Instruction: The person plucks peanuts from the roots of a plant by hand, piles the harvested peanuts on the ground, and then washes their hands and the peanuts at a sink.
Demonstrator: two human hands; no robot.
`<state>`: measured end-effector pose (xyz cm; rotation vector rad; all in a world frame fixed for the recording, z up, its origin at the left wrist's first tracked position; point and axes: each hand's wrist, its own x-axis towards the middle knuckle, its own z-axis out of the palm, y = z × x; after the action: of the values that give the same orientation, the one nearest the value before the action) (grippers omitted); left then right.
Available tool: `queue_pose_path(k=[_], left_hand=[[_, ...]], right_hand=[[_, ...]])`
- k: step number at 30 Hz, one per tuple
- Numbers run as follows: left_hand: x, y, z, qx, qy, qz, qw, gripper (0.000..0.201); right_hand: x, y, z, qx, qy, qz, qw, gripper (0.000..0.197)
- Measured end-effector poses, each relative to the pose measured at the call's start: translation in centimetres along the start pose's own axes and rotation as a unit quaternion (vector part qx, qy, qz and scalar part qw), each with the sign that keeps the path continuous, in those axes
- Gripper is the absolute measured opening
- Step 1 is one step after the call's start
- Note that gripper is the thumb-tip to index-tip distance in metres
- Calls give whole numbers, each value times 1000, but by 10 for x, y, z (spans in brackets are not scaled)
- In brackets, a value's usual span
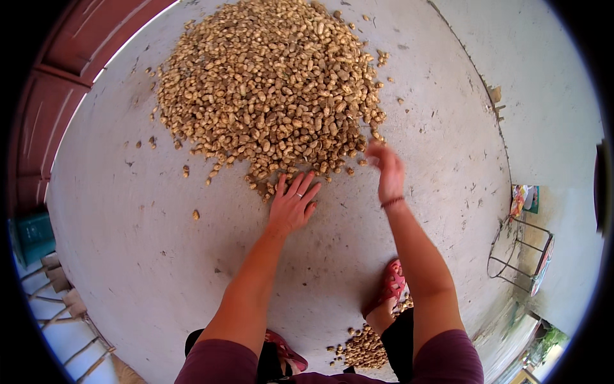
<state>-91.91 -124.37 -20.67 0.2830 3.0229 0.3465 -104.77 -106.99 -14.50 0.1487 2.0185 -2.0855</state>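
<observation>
A wide heap of unshelled peanuts covers the floor in front of me, with loose ones scattered round its edge. My left hand, with a ring on one finger, rests at the near edge of the heap. Its fingers are stretched out and slightly spread, their tips touching the nearest peanuts. My right hand, a dark red bracelet at its wrist, hovers by the heap's right edge. Motion smears its fingers, and whether they hold a peanut does not show.
A smaller peanut pile lies by my right foot in a red sandal. To the left are a dark red door and a green container. A metal-framed stool stands against the right wall.
</observation>
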Motion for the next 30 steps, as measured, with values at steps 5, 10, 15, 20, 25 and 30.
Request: queue_pose_path(k=[5, 10, 15, 20, 25, 30], left_hand=[[4, 8, -16, -12, 33, -12, 999, 42], [20, 70, -107, -209, 210, -41, 954, 43], [-31, 73, -175, -269, 189, -32, 944, 42], [-219, 35, -145, -239, -173, -379, 877, 51], [-517, 65, -189, -54, -288, -465, 835, 11], [-625, 189, -344, -176, -243, -732, 611, 40]], right_hand=[[-83, 45, 23, 79, -22, 405, 911, 34], [-105, 43, 44, 330, -236, 388, 828, 40], [-106, -59, 47, 558, -131, 434, 695, 56], [-89, -252, 17, 439, -301, 126, 837, 43], [-142, -232, -114, 55, -260, 380, 886, 24], [-281, -307, -193, -336, 103, 491, 797, 20]])
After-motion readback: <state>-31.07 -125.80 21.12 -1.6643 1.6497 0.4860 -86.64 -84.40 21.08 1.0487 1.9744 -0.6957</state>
